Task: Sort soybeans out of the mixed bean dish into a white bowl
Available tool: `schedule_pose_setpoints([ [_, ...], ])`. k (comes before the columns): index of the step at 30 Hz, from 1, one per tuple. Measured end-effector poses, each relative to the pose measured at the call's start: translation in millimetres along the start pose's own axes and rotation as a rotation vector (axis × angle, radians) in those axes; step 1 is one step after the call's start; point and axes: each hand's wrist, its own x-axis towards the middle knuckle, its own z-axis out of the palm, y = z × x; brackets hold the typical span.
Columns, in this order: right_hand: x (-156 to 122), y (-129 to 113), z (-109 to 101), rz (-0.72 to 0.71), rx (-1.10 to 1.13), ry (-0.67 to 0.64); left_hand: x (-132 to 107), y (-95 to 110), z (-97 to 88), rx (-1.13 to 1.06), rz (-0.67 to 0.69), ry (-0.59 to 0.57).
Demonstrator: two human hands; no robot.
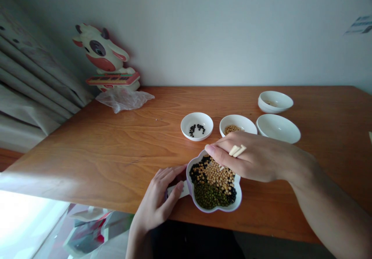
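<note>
Home room, by the look — wooden table [116,154] against plain white wall [217,30], pleated curtain [29,69], cartoon cow figurine [101,53] in corner.

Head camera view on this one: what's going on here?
A person sits at a wooden table. Their right hand holds cream chopsticks, tips down among the beans in a white lobed dish, which their left hand holds by its handle. The dish holds black beans, yellow soybeans and green mung beans. Just beyond it, one small white bowl holds black beans and another holds soybeans.
</note>
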Motion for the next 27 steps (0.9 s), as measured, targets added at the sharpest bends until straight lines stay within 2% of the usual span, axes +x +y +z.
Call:
schedule_pose_setpoints([
  [27,-1.3,-0.8,-1.0,0.013,-0.073,0.045,0.4,0.0,0.2,0.009,-0.004,0.008],
])
